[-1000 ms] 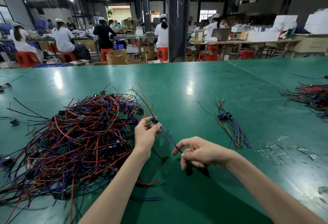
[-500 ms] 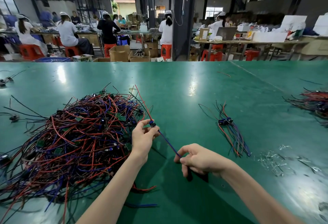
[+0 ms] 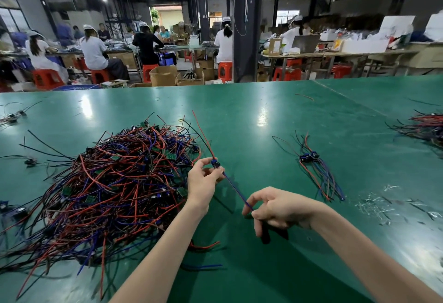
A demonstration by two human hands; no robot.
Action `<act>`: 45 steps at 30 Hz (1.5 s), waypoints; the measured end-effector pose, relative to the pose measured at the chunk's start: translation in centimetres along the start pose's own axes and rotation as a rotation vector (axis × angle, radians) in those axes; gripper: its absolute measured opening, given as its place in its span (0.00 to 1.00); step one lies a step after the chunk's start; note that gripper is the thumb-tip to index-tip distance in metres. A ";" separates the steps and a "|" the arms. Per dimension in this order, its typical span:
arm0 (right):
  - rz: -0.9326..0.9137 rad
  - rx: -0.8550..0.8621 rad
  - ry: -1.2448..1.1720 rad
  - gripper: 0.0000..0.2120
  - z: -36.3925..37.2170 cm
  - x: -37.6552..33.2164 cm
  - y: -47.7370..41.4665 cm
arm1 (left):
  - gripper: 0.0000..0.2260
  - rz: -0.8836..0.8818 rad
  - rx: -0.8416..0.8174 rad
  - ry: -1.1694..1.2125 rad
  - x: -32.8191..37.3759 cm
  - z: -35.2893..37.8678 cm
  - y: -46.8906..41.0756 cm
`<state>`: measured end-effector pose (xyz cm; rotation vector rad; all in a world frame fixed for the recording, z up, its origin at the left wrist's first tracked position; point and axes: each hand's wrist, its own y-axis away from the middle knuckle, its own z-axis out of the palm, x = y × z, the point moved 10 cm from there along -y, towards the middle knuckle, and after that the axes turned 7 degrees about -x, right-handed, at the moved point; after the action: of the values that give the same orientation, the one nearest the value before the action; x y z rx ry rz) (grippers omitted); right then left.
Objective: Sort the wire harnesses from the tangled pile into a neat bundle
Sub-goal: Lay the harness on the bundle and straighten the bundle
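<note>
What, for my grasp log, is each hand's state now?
Left hand: pinches the harness's blue connector.
Right hand: pinches that harness's blue wire.

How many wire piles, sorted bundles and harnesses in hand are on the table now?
Wire piles: 2, the tangled pile and the right-edge pile
Sorted bundles: 1, the small bundle
Harnesses in hand: 1, the held harness, pinched by left hand and right hand
Total: 4
</note>
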<state>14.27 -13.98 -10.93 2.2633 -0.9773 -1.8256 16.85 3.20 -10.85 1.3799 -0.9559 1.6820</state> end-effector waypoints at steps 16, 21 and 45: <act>-0.146 -0.081 -0.021 0.09 1.4 -1.5 0.2 | 0.10 0.010 -0.009 0.082 0.3 0.0 0.2; -0.008 0.003 -0.076 0.10 0.4 -0.1 0.3 | 0.10 0.013 -0.006 0.090 0.5 0.0 0.4; -0.007 -0.175 -0.119 0.07 0.9 0.2 0.8 | 0.10 -0.070 -0.008 0.156 1.1 0.3 1.7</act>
<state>13.19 -14.42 -11.06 2.0801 -0.7904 -1.9832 15.29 2.31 -9.88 1.2424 -0.8161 1.7038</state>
